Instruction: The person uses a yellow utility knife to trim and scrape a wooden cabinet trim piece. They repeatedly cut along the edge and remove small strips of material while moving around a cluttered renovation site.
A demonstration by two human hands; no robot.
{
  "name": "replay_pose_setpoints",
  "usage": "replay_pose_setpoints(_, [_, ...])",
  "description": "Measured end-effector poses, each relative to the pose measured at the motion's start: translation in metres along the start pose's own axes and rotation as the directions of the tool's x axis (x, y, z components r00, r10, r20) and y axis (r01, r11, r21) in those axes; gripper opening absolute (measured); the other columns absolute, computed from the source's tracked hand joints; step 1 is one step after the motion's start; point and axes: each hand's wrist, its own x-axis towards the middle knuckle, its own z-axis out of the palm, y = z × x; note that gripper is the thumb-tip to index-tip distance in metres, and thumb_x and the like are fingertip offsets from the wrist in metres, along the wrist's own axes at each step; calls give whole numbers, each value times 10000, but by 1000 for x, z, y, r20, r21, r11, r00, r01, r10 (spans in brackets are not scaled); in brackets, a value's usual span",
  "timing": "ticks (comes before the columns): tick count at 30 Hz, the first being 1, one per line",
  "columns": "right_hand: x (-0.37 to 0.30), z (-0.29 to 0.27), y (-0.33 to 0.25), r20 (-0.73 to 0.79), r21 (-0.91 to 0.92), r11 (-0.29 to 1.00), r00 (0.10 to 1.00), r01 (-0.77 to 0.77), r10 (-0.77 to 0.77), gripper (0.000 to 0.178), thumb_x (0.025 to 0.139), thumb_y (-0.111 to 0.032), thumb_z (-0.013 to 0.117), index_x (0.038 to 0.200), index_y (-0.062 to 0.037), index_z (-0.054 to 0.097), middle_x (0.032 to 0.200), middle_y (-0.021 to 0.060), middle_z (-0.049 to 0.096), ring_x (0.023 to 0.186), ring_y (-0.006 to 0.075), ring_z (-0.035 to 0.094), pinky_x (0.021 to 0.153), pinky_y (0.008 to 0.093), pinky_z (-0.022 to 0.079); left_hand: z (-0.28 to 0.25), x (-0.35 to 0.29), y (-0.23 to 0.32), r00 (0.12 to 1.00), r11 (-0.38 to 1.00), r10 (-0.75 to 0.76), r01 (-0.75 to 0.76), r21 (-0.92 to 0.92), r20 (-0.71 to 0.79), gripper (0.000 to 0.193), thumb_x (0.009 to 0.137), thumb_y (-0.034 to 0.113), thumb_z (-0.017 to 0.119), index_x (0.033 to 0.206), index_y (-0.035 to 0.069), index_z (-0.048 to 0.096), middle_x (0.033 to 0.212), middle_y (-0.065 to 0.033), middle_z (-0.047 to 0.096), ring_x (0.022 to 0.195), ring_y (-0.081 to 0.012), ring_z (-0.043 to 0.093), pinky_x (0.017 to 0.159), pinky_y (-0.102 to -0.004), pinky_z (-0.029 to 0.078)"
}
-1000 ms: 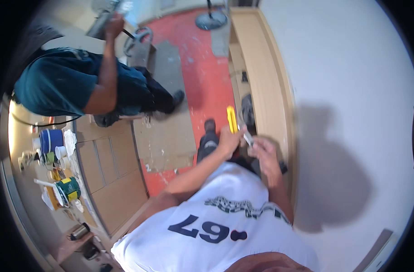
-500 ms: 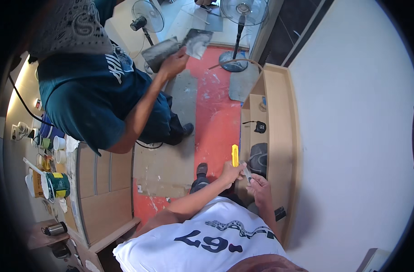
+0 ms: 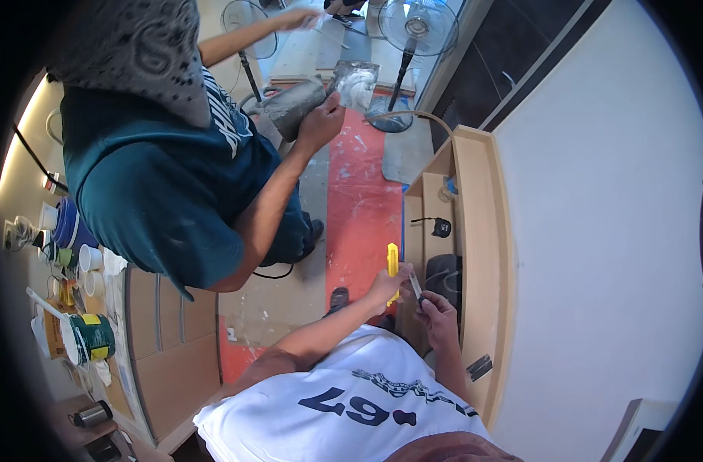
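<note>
Stretched forward, the co-worker's far arm (image 3: 243, 36) has come into view since half a second ago. The person's left hand (image 3: 382, 287) is closed around a yellow tool (image 3: 392, 258), while the right hand (image 3: 439, 314) pinches a slim, pale piece (image 3: 414, 285) just beside it, near the wooden shelf unit (image 3: 482, 231) where a black tape measure (image 3: 441, 227) lies.

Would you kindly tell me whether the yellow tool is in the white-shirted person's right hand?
No, that person's left hand holds the yellow tool.
</note>
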Motion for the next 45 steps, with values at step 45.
replay_pose_setpoints(45, [-27, 91, -45, 60, -379, 905, 981, 195, -186, 215, 892, -43, 645, 1088, 43, 665, 830, 20, 665, 727, 54, 589, 649, 206, 484, -36, 15, 102, 987, 760, 162, -120, -639, 7, 548, 1028, 521, 263, 1116, 42, 515, 785, -53, 523, 675, -188, 527, 635, -362, 479])
